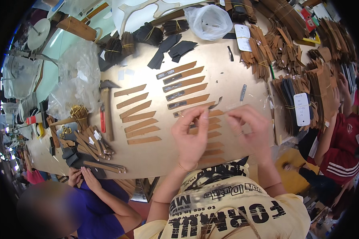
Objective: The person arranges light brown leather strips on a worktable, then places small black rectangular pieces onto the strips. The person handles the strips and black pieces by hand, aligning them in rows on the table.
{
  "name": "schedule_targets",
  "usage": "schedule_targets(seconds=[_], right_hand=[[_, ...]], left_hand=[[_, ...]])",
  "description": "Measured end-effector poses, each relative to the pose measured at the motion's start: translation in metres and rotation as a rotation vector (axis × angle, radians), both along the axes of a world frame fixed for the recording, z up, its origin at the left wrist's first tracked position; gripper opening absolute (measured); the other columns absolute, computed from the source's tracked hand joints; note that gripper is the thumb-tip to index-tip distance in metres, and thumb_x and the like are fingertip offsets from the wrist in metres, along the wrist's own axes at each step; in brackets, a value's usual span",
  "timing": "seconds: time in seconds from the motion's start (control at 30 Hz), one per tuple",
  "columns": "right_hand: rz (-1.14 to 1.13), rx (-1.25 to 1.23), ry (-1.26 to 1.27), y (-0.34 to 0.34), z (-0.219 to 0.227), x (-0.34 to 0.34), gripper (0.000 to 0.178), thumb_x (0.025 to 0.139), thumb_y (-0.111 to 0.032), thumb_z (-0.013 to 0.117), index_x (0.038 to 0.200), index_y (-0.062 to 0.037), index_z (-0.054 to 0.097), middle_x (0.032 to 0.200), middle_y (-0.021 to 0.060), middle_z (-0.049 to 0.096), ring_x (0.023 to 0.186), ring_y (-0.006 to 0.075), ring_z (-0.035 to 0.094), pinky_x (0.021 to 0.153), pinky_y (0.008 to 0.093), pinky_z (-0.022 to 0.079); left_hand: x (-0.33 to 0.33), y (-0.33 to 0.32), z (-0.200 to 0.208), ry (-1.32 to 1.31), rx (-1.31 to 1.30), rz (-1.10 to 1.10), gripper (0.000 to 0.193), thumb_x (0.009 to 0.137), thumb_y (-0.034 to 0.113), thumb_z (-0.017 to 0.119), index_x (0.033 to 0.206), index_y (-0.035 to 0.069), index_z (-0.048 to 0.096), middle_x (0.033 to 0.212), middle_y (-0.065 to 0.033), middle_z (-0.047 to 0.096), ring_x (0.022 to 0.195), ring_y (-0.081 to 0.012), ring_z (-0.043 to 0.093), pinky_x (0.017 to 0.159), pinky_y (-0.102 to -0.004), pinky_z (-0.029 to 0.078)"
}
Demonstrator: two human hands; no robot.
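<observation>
My left hand (190, 135) is closed in a pinch, with a small thin dark strip (215, 104) at its thumb and fingertip. To its right, my right hand (249, 128) has its fingers pinched together; anything between them is too small to make out. Both hands hover over a column of brown pointed leather strips (212, 145), partly hiding several. Farther up this column, several brown strips (193, 79) carry dark shiny patches at their left ends. A second column of plain brown strips (136, 108) lies to the left. One loose grey patch (243, 92) rests beyond my right hand.
A hammer (106, 107) and red-handled tool (103, 119) lie left. Bundled brown strips (259, 59) and a black-and-brown bundle (295, 101) crowd the right. Black pieces (163, 51) and a plastic bag (208, 22) sit at the back. A co-worker's hands (85, 177) work at the lower left.
</observation>
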State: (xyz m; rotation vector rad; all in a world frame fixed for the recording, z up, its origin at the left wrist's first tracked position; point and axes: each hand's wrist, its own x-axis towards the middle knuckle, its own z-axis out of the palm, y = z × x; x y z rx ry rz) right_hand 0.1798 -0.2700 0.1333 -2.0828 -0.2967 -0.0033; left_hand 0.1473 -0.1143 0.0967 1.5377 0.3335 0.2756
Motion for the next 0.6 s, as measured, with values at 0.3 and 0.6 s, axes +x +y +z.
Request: schedule_targets(seconds=[0.3,0.6], right_hand=[[0.068,-0.073,-0.141,0.009,-0.005,0.000,0.010,0.089,-0.005,0.066,0.099,-0.0013,0.067,0.086,0.0090,0.065,0.068,0.0266,0.061,0.063,0.0346,0.045],[0.063,-0.130,-0.206,0.002,-0.005,0.004,0.009,0.088,-0.005,0.066,0.096,-0.0025,0.066,0.084,0.0064,0.064,0.067,0.0242,0.059,0.065,0.0348,0.041]], left_hand=[[0.001,-0.015,0.000,-0.227,0.394,-0.018,0.020,0.083,0.000,0.072,0.103,0.003,0.074,0.106,-0.0104,0.058,0.090,-0.0201,0.059,0.069,-0.0289,0.051],[0.005,-0.018,0.002,-0.212,0.395,-0.047,0.018,0.083,0.001,0.072,0.100,0.002,0.074,0.102,-0.0103,0.058,0.086,-0.0188,0.056,0.064,-0.0270,0.047]])
